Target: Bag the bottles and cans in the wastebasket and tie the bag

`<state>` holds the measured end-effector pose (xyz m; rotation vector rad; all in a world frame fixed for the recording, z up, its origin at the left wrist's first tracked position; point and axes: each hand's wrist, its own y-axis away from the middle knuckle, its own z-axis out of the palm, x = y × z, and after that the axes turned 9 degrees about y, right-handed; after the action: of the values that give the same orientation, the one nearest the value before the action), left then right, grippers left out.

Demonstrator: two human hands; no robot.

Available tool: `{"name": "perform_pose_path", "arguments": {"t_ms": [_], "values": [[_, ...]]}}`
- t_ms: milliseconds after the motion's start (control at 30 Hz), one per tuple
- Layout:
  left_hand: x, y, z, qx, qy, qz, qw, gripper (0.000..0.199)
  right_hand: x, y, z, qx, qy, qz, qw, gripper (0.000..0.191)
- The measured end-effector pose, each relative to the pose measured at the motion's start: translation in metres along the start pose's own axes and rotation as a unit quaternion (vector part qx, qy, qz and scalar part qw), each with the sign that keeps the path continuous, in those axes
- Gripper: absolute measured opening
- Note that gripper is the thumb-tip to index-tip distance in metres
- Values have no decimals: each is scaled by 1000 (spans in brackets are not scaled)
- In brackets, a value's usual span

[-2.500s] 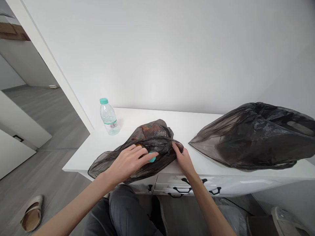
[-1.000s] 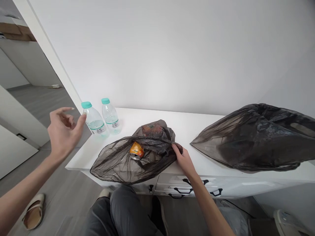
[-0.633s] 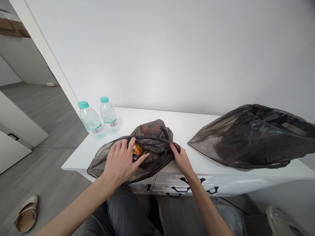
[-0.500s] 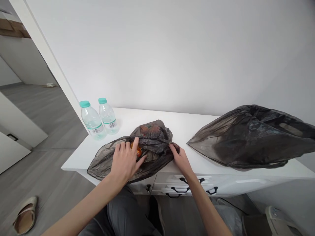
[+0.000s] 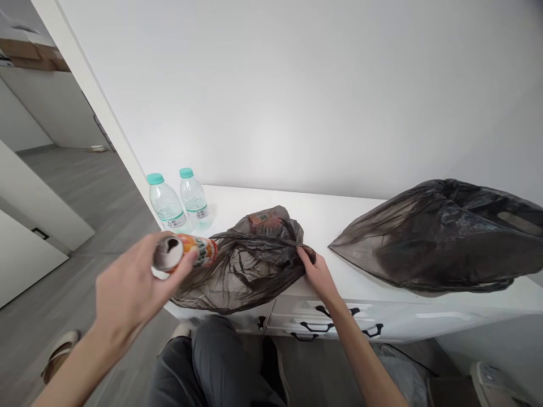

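An orange drink can (image 5: 199, 252) with an opened top is gripped in my left hand (image 5: 131, 277), held tilted at the left of a black plastic bag (image 5: 250, 265). That bag lies crumpled on the white cabinet top with its mouth toward me; an orange-red patterned item shows dimly through the film at its back. My right hand (image 5: 316, 271) pinches the bag's rim at its right side. Behind the can stand two clear bottles with teal caps, a nearer bottle (image 5: 165, 203) and a farther bottle (image 5: 194, 195).
A second, fuller black bag (image 5: 428, 243) lies on the right of the white cabinet top (image 5: 339, 215). Drawers with black handles (image 5: 316, 327) are below its front edge. A white wall rises behind. A shoe (image 5: 61, 350) lies on the floor at left.
My left hand has come out of the bag's mouth, moving left and toward me with the orange can in it. My right hand still holds the rim. The view has shifted slightly.
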<state>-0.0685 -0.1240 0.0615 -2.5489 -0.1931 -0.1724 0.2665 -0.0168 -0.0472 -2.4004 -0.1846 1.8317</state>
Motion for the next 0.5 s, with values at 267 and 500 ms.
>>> {"name": "perform_pose_path", "arguments": {"t_ms": [267,500], "values": [[-38,-43,-17,35,49,-177,982,61,5,0,0,-4,13,-15,1000,55],[-49,-53,0,-63,18,-222,973,65,10,-2,1,-7,7,-11,1000,53]]}}
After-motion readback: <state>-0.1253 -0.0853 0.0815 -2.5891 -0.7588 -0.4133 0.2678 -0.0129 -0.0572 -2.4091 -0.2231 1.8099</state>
